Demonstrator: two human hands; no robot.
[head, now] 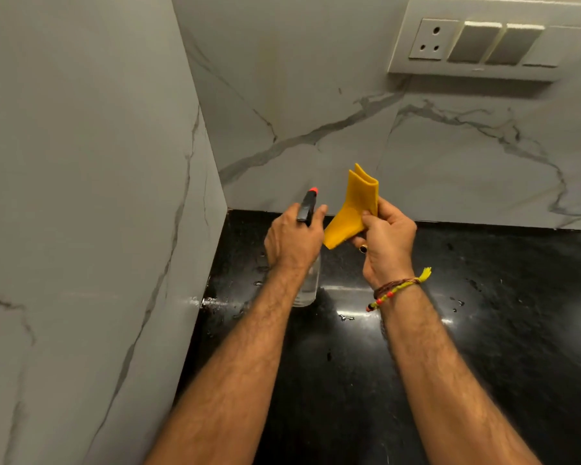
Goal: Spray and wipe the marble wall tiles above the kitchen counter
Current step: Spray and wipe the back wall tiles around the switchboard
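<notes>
Both hands busy at tabletop's back-left corner.
L hand (292,238) grip wrapped round spray bottle (307,263), nozzle twd marble wall tiles (316,105); R hand (388,241) pinches folded yellow cloth (353,209) just beside it, above black tabletop (500,297).

i see a corner where two white marble walls meet: the left wall (81,196) and the back wall (416,156), both with grey veining. a faint yellowish streak runs down the back wall. a white switch plate (483,41) with one socket sits upper right. the black polished desk (500,313) shows water droplets and bright light glare.
</notes>
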